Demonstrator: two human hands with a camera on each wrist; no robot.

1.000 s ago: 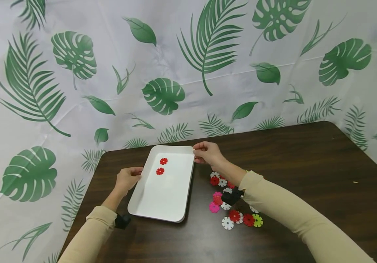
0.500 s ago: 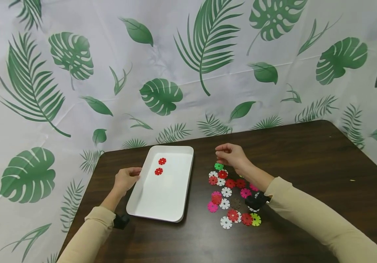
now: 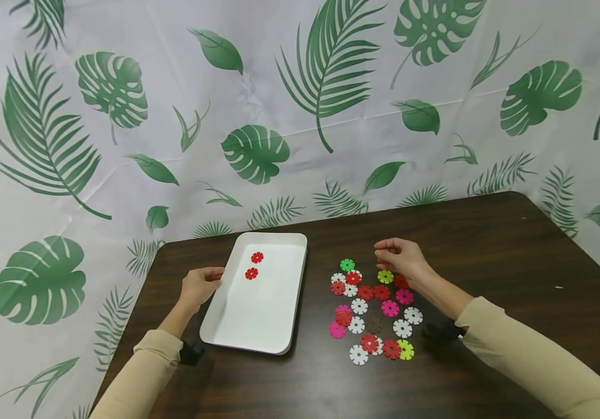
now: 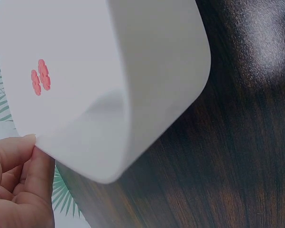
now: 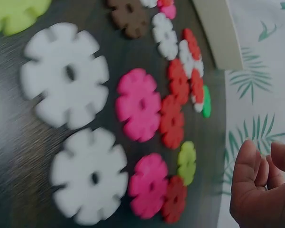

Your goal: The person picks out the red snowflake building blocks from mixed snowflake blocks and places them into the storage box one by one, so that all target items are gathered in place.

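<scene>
White tray (image 3: 254, 311) (cropped in wrist views) touches the left hand (image 3: 200, 287).

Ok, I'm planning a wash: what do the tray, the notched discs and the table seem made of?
Tray: probably moulded plastic, smooth with low sheen; rounded, seamless corners suggest it.
Notched discs: likely plastic, fairly matte, each evenly coloured with regular slots.
Table: dark wood grain with a glossy reflection; laminate or real wood, I can't tell.
</scene>
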